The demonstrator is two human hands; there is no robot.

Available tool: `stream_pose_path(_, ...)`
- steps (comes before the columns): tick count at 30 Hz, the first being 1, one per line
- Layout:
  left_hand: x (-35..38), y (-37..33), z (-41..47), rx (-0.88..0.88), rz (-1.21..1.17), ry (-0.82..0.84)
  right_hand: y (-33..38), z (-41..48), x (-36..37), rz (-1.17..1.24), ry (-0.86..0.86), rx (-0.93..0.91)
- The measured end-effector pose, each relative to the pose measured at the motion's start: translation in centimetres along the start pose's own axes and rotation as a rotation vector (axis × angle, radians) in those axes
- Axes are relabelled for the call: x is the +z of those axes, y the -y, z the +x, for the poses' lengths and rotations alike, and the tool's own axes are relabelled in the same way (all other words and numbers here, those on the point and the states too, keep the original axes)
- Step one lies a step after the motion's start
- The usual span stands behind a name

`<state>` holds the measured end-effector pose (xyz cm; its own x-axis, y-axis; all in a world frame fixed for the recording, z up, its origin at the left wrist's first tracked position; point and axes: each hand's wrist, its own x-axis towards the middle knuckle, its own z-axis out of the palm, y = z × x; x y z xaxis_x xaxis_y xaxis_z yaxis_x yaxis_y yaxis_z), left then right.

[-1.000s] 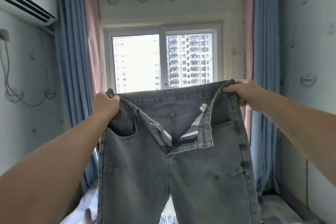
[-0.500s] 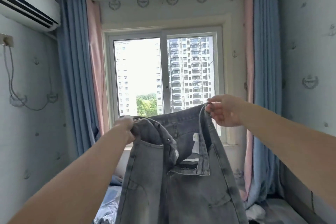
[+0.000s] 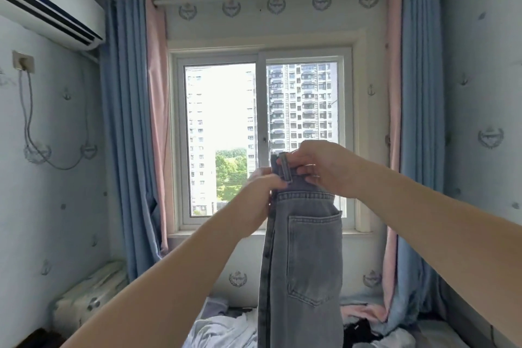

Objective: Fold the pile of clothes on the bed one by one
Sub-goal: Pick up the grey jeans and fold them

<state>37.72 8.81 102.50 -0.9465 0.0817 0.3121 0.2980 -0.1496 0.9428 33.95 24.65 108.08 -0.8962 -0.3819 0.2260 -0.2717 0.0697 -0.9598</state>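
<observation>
Window [image 3: 223, 121] behind, clothes pile [image 3: 223, 330] below. Jeans [image 3: 310, 263] hang folded lengthwise; left grip [image 3: 262, 195], right grip [image 3: 324, 167] both pinching waistband [image 3: 306, 195].

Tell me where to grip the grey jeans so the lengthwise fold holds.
Grip the doubled waistband at the top, coming from above and pinching both layers together. The jeans hang straight down, halved lengthwise, back pocket facing the camera, so that thick band likely carries the weight.
</observation>
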Motion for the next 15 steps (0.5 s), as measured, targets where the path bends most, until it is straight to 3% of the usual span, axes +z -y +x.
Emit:
stream_pose_path(2,0.5,0.8,-0.3,0.017,-0.007,0.026,-0.2,-0.1,0.5,-0.007,-0.028,-0.032)
stream_pose_path(7,1.3,2.4,0.1,0.065,-0.026,-0.173,-0.6,-1.4,0.2,-0.077,-0.017,-0.134)
stream_pose_path(11,0.0,2.0,-0.2,0.042,-0.092,-0.199,-3.5,-2.4,-2.2,-0.418,-0.482,-0.301)
stream_pose_path(13,-1.1,1.1,-0.4,0.035,-0.141,-0.195,-6.5,-2.9,-3.4,-0.43,-0.595,-0.168)
stream_pose_path(15,-2.3,-0.1,-0.5,0.03,-0.179,-0.184,-8.8,-3.4,-3.8,-0.164,-0.453,0.083)
